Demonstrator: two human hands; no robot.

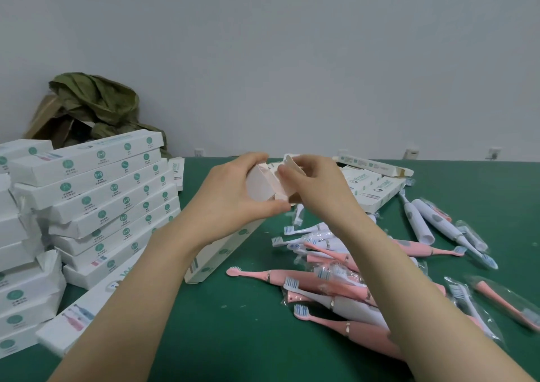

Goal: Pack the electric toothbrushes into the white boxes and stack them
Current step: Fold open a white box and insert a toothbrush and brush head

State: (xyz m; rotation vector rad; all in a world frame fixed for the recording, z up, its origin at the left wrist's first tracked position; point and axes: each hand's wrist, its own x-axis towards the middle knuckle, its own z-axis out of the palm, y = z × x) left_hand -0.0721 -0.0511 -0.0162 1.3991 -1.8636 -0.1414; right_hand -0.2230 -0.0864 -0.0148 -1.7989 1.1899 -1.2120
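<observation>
Packing station, head view. Left hand (233,194) grips a white box (263,187) raised above the green surface (228,323); right hand (315,188) pinches its open end flap (290,162). Left: stack of closed white boxes (111,194), with another long box (222,250) lying just below the wrists. Right: loose pink and white electric toothbrushes (336,288) heaped on the surface. Far right: open empty boxes (377,185). Far left, against the wall: crumpled olive bag (93,104).
</observation>
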